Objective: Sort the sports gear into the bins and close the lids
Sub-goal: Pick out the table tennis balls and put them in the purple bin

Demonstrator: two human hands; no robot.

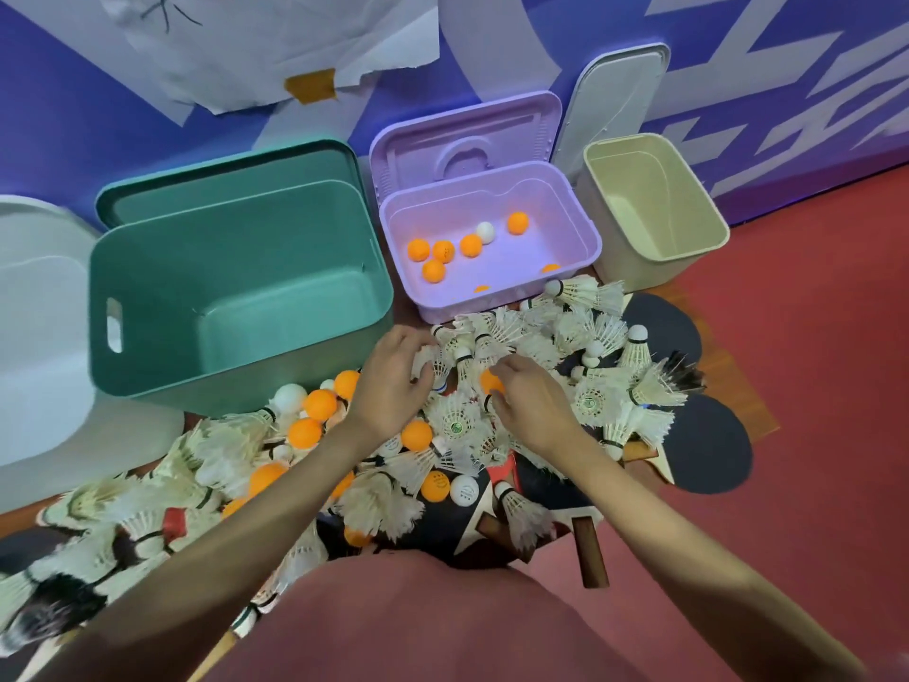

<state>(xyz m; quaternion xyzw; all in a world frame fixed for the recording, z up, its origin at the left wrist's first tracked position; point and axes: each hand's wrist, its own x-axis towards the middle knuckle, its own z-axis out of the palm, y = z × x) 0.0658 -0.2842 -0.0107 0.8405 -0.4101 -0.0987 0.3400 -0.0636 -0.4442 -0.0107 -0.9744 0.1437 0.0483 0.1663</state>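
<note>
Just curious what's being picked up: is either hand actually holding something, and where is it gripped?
The right hand pinches an orange ball at its fingertips. The left hand closes over a shuttlecock, apparently around its feathers; exact grip unclear.

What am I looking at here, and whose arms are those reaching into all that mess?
No machine here: a person wears a camera on the head, looking down at their own arms. On the red floor lies a heap of shuttlecocks, ping-pong balls and paddles. Behind stand three open bins: green, empty; purple, holding some balls; cream, empty. The right hand pinches an orange ball; the left hand digs among shuttlecocks, its grasp unclear.
</note>
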